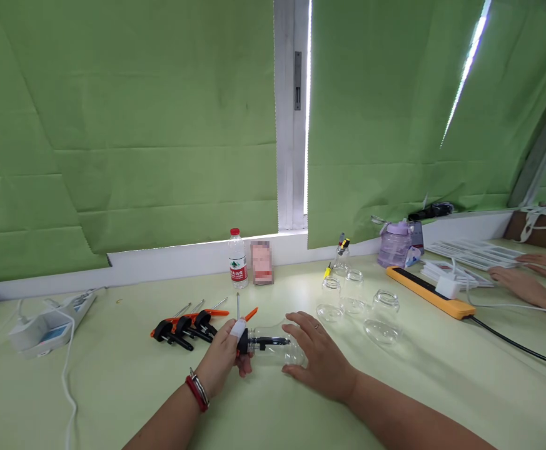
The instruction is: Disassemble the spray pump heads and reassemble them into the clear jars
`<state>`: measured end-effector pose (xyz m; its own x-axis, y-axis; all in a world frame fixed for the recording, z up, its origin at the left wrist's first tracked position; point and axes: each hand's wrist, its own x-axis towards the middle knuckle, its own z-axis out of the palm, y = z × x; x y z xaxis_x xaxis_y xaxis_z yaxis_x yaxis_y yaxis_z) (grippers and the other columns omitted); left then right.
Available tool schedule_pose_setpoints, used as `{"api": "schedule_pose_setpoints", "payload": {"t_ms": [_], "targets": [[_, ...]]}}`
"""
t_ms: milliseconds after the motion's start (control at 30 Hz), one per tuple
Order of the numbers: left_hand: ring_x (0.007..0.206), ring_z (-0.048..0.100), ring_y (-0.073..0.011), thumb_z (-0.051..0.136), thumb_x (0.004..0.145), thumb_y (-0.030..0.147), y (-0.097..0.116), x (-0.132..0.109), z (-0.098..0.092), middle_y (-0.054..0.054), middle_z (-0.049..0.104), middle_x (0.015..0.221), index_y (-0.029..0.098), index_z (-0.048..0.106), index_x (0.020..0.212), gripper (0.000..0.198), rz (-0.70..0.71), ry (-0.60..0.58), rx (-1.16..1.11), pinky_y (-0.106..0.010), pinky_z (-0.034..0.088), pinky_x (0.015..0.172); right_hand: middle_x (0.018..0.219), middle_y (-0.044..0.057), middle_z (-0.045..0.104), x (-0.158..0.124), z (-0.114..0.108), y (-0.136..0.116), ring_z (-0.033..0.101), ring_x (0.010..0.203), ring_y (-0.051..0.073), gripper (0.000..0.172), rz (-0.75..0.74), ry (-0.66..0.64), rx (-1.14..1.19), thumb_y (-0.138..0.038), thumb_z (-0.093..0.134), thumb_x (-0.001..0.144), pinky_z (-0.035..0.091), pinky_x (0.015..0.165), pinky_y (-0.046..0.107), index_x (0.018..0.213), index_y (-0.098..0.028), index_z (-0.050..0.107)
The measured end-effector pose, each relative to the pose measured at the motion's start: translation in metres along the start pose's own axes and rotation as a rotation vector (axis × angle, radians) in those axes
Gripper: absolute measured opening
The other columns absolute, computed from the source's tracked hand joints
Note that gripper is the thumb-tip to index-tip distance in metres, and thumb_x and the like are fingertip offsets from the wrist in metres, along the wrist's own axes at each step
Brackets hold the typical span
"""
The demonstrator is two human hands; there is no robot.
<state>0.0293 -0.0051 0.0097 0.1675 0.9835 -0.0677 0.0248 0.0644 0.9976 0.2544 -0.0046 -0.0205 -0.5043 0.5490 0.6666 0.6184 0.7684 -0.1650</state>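
Note:
A clear bottle point(273, 355) lies sideways between my two hands, above the table in front of me. At its neck is a black head with an orange lever point(251, 314) and a thin metal rod; a dark tube reaches inside the bottle. My left hand point(223, 356) is closed around this head, hiding much of it. The fingers of my right hand point(322, 362) curve round the bottle's base. To the left of my left hand lie three similar black heads point(186, 328) with orange levers and metal rods. Several clear empty bottles point(385, 319) stand to the right.
A water bottle point(237, 262) and a pink card-like item point(261, 262) stand at the back. Left is a white power strip point(50, 331); right are an orange power strip point(429, 294) and a purple jug point(394, 244). Another person's hands point(521, 281) rest near white trays point(472, 253).

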Motion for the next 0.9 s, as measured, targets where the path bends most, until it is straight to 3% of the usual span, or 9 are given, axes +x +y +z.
{"api": "schedule_pose_setpoints", "payload": {"t_ms": [200,400,567,733,900], "targets": [[0.045,0.06,-0.0139,0.048,0.078,0.061,0.005,-0.003,0.002,0.0,0.06,0.059,0.017,0.046,0.079,0.044,-0.095,-0.015,-0.068,-0.022,0.042,0.04,0.134,0.015,0.041,-0.003,0.005,0.004,0.036,0.127,0.027,0.069,-0.016,0.032,0.101,-0.029,0.067,0.071,0.037,0.103,0.044,0.131,-0.018,0.034],[0.043,0.058,-0.0135,0.048,0.079,0.06,0.008,-0.012,0.01,-0.003,0.06,0.056,0.016,0.049,0.073,0.044,-0.173,0.068,-0.138,-0.021,0.042,0.038,0.139,0.018,0.033,-0.003,0.006,0.005,0.033,0.13,0.029,0.09,0.159,0.032,0.285,-0.036,0.075,0.063,0.036,0.105,0.045,0.135,-0.018,0.024],[0.04,0.057,-0.0134,0.048,0.078,0.061,0.007,-0.024,0.012,-0.005,0.061,0.054,0.016,0.049,0.069,0.046,-0.242,0.114,-0.152,-0.02,0.039,0.036,0.138,0.017,0.035,-0.001,0.008,0.005,0.035,0.128,0.03,0.089,0.143,-0.032,0.377,-0.043,0.076,0.061,0.033,0.106,0.045,0.134,-0.019,0.031],[0.038,0.055,-0.0133,0.048,0.077,0.062,0.006,-0.03,0.016,-0.003,0.059,0.052,0.017,0.048,0.07,0.046,-0.213,0.19,-0.157,-0.019,0.036,0.033,0.138,0.016,0.036,-0.002,0.007,0.007,0.034,0.129,0.03,0.087,0.119,-0.089,0.433,-0.046,0.072,0.066,0.031,0.107,0.045,0.136,-0.019,0.028],[0.035,0.054,-0.0136,0.048,0.075,0.064,0.003,-0.033,0.017,0.0,0.056,0.047,0.018,0.046,0.07,0.046,-0.195,0.19,-0.129,-0.019,0.033,0.031,0.129,0.012,0.044,-0.005,0.005,0.003,0.045,0.116,0.026,0.085,0.239,-0.142,0.591,-0.045,0.073,0.066,0.037,0.099,0.041,0.135,-0.024,0.027]]}}
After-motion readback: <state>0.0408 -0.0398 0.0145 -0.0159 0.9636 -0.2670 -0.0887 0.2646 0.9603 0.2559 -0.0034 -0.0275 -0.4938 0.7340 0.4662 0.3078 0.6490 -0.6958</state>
